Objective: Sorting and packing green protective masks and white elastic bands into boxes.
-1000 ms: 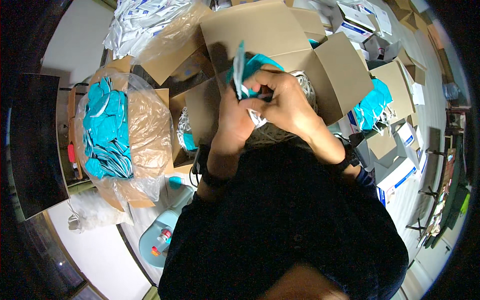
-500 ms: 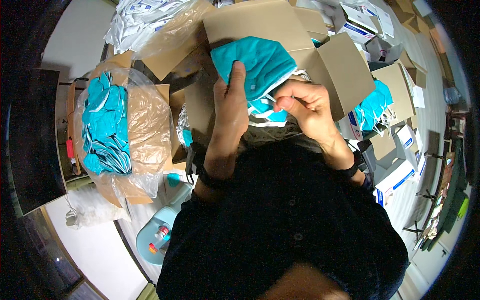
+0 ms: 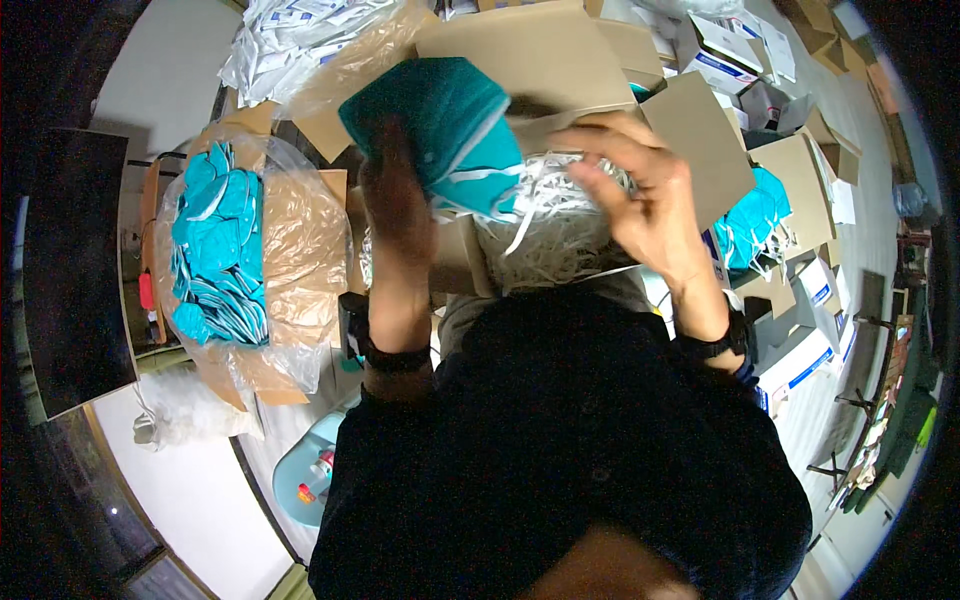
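Note:
My left hand (image 3: 398, 200), dark and blurred, grips teal face masks (image 3: 445, 105) with white edges, held up over a cardboard box (image 3: 530, 52). At least two seem layered together, though I cannot tell how many. White straps (image 3: 522, 215) dangle from their right side. Right of the masks, my right hand (image 3: 650, 205) has its thumb and fingers apart, with nothing visible between them. Under it, inside the box, lies a tangle of white straps (image 3: 565, 200).
On the left stands a plastic-lined carton (image 3: 300, 270) with a heap of teal masks (image 3: 215, 240). Another box at right holds more masks (image 3: 755, 220). White packets (image 3: 290, 45) pile up at the far left; white cartons (image 3: 715, 60) stand far right. A light-blue stool (image 3: 300, 465) is lower left.
My left hand has swung left with the masks, away from my right hand. My right hand has let go of the straps and spread its fingers, uncovering the straps in the box.

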The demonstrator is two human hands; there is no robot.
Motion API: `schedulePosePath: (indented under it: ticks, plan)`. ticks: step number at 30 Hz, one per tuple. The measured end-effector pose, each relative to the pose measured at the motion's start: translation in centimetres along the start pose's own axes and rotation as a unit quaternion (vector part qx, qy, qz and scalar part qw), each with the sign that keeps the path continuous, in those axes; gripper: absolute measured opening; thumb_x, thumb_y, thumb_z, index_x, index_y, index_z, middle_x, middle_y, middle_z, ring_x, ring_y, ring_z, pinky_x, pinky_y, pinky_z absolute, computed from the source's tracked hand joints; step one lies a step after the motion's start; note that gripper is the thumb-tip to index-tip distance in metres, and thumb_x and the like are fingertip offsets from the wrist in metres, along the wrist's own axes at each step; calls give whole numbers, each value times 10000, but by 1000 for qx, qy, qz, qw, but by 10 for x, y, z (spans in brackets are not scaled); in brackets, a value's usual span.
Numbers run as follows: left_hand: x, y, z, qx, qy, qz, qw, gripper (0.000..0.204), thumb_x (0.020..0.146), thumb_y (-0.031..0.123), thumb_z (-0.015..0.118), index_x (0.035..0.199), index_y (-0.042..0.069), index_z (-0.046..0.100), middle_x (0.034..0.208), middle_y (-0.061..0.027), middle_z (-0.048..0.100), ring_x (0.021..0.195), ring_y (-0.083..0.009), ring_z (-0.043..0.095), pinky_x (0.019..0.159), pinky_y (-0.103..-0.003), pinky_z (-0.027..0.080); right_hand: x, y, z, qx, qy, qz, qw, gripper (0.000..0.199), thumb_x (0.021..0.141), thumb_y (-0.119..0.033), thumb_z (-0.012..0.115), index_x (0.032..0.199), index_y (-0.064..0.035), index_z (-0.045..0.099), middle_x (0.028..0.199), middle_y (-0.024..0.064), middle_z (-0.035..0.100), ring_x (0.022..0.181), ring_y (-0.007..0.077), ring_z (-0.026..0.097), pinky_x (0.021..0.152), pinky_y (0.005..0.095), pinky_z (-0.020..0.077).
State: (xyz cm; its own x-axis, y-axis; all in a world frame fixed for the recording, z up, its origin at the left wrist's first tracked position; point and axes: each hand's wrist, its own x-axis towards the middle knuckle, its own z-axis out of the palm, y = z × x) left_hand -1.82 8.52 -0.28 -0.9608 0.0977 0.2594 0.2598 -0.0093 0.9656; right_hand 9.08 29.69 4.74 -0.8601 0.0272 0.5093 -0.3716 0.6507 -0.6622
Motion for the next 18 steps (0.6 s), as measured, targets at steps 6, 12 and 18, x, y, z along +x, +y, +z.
schedulePosePath:
  ticks: [6, 12, 18]
  plan:
    - [-25, 38, 37, -91, -93, -184, 974, 401, 997, 342, 499, 1089, -29, 623, 1026, -111, 670, 883, -167, 640, 778, -327, 506, -1, 13, 42, 127, -34, 44, 990, 146, 756, -51, 688, 894, -46, 638, 782, 174, 601, 682, 352, 610, 614, 392, 476]
    - [-39, 44, 8, -9, -125, -47, 991, 307, 980, 203, 528, 1139, -50, 600, 1032, -134, 671, 942, -209, 652, 831, -318, 519, -1, 64, 18, -91, 37, 84, 992, 200, 663, 75, 569, 824, -31, 621, 815, 164, 648, 740, 349, 644, 651, 389, 504]
    - [-30, 11, -21, 168, -89, 82, 978, 345, 977, 159, 527, 1257, -41, 501, 1105, -199, 647, 1015, -293, 653, 858, -453, 537, 7, 23, 20, -183, 24, 51, 982, 162, 840, -223, 701, 863, -63, 691, 838, 115, 670, 724, 344, 644, 597, 404, 498]
